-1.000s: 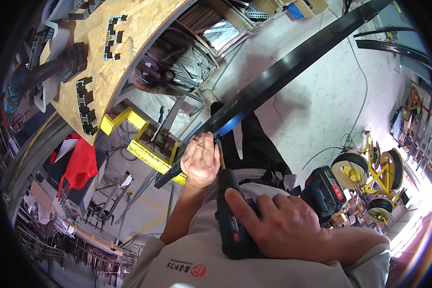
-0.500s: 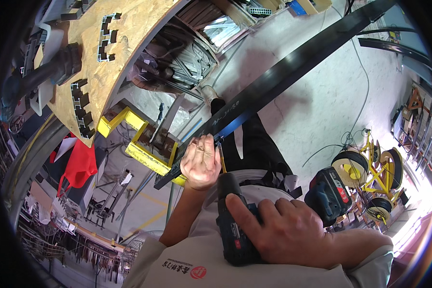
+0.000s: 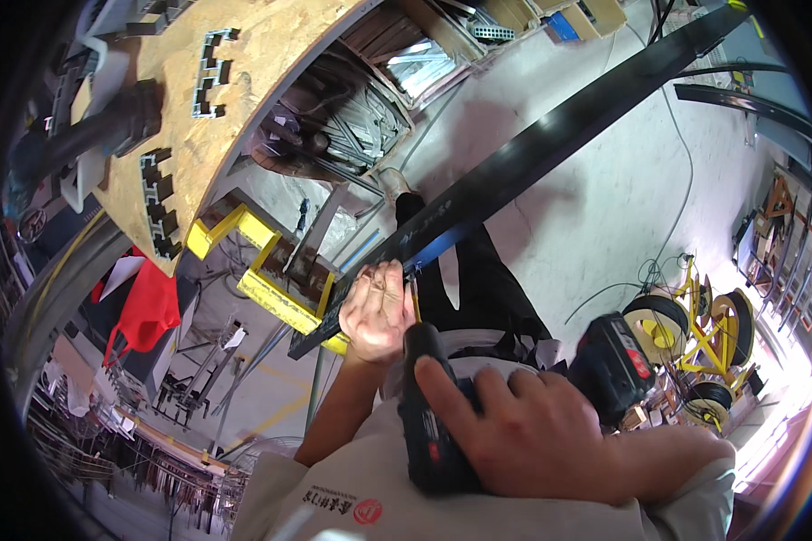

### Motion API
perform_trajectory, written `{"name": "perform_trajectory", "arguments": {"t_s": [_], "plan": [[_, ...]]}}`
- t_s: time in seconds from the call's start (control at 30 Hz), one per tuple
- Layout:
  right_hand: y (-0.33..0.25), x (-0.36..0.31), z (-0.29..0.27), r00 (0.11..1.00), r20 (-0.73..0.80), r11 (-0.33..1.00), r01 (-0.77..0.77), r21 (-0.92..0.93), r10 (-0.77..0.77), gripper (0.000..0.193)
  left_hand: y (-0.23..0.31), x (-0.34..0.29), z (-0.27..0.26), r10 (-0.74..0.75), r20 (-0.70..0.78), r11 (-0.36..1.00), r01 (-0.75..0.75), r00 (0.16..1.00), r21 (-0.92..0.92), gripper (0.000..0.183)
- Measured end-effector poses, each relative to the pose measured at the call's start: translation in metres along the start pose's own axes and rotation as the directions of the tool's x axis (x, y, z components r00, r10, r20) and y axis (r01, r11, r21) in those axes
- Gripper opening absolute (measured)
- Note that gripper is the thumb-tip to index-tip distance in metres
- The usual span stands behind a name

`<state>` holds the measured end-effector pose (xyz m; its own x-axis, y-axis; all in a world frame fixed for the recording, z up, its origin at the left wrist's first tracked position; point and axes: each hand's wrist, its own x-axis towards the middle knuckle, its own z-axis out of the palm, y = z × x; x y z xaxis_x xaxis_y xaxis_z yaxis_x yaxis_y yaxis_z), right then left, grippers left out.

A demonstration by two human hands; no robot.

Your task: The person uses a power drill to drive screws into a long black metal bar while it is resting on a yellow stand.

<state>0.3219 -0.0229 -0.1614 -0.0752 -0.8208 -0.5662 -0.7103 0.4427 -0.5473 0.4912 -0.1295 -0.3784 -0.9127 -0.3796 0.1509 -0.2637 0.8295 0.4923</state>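
Observation:
A long black metal profile [image 3: 532,158] runs diagonally from beside the yellow stand up to the far right. My left hand [image 3: 374,311] is wrapped over its near end, with the thumb side hidden. In my right hand [image 3: 532,433] is a dark cordless drill [image 3: 424,415], its battery [image 3: 609,365] pointing right. A slim bit [image 3: 415,298] reaches from the drill's chuck to the profile's side, close by my left fingers. Whether the bit tip sits in a screw or hole is too small to tell.
A yellow metal stand [image 3: 275,293] supports the profile's near end. A wooden table [image 3: 253,54] with black cut profile pieces [image 3: 158,203] lies at upper left. Red cloth [image 3: 149,311] hangs below it. Cable reels [image 3: 654,325] stand at right, and a thin cable [image 3: 686,171] crosses the floor.
The view has shifted slightly. Both hands keep their grips, and the drill, with its bit still at the profile, has moved slightly left in the picture.

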Motion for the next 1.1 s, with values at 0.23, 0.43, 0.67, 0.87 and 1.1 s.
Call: {"name": "perform_trajectory", "arguments": {"t_s": [0.23,0.43,0.67,0.87,1.1], "plan": [[-0.004,-0.012,-0.006,0.995,0.099,0.999,0.037,-0.029,-0.034,0.060,-0.007,-0.016,0.008,-0.024,0.061,0.998,0.027,0.998,-0.049,0.041],[-0.005,-0.100,-0.037,0.984,0.105,0.988,0.149,-0.039,-0.144,0.063,0.011,-0.003,-0.005,-0.099,0.007,0.995,0.099,0.995,0.003,0.029],[0.060,-0.159,0.017,0.992,-0.121,0.979,0.042,0.199,-0.018,0.065,0.007,-0.010,-0.003,-0.079,-0.029,0.994,0.081,0.996,0.074,0.031],[0.093,-0.191,0.037,0.920,-0.393,0.918,0.154,0.366,0.002,0.051,0.035,0.029,-0.051,-0.115,0.230,0.977,0.069,0.966,0.200,0.028],[0.095,-0.195,0.033,0.851,-0.509,0.830,0.185,0.525,0.132,0.051,-0.019,0.313,-0.136,-0.262,-0.312,0.965,0.255,0.913,-0.064,0.025]]}}
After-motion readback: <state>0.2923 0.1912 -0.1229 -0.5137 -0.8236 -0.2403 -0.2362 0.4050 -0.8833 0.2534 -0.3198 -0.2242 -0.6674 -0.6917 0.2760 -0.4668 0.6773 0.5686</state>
